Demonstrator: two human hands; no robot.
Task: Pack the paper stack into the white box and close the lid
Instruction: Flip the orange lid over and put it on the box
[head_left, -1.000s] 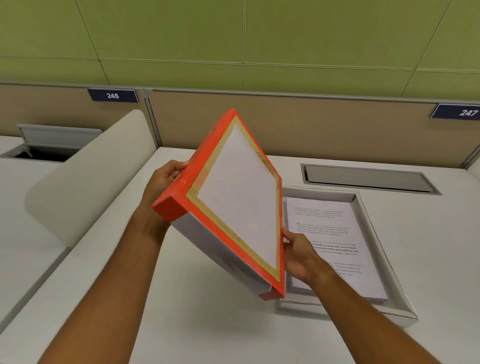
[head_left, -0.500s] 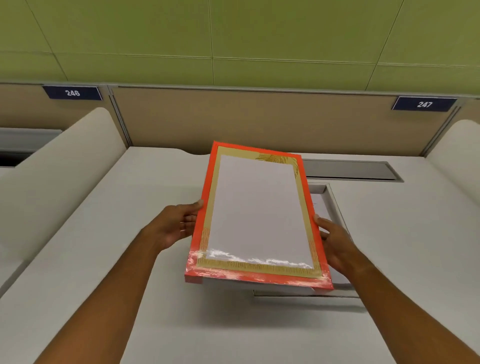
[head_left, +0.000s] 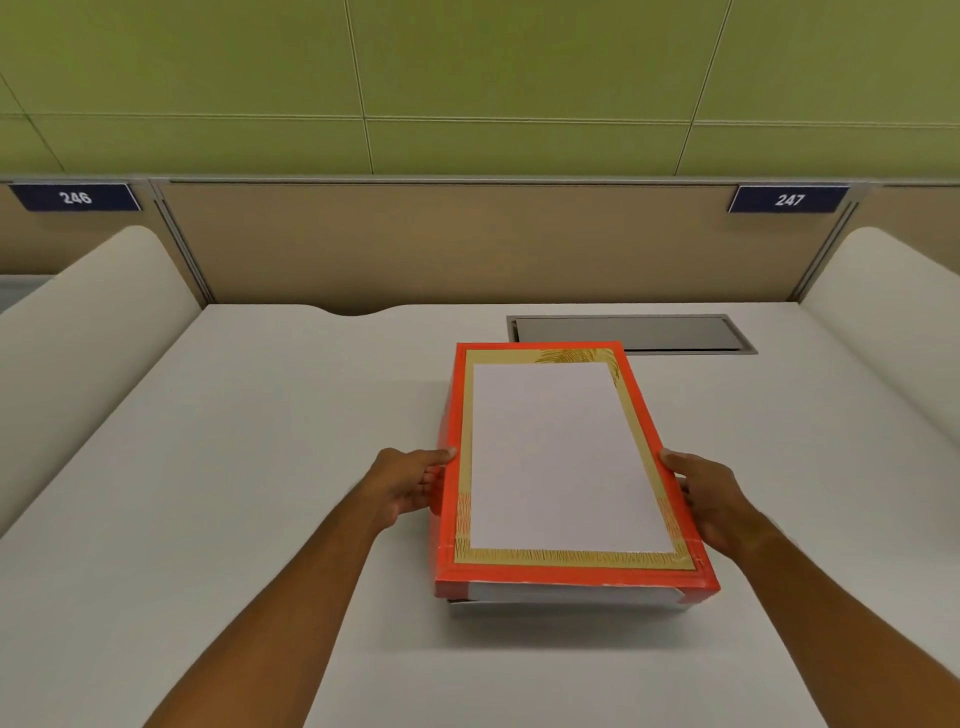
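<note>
The lid (head_left: 561, 457), orange-rimmed with a gold border and a white centre panel, lies flat over the white box on the desk. Only a strip of the box (head_left: 566, 607) shows under the lid's near edge. The paper stack is hidden beneath the lid. My left hand (head_left: 410, 486) grips the lid's left side, thumb on the top rim. My right hand (head_left: 706, 499) holds the lid's right side in the same way.
The white desk (head_left: 260, 519) has a grey recessed cable hatch (head_left: 631, 333) just behind the box. Cream curved dividers stand at the left (head_left: 88, 332) and right (head_left: 883, 312). A tan partition (head_left: 447, 244) with number plates 246 and 247 closes the back.
The lid was tilted up on edge with the paper visible in the open box. It has swung down flat and now covers the box, both hands still on its sides.
</note>
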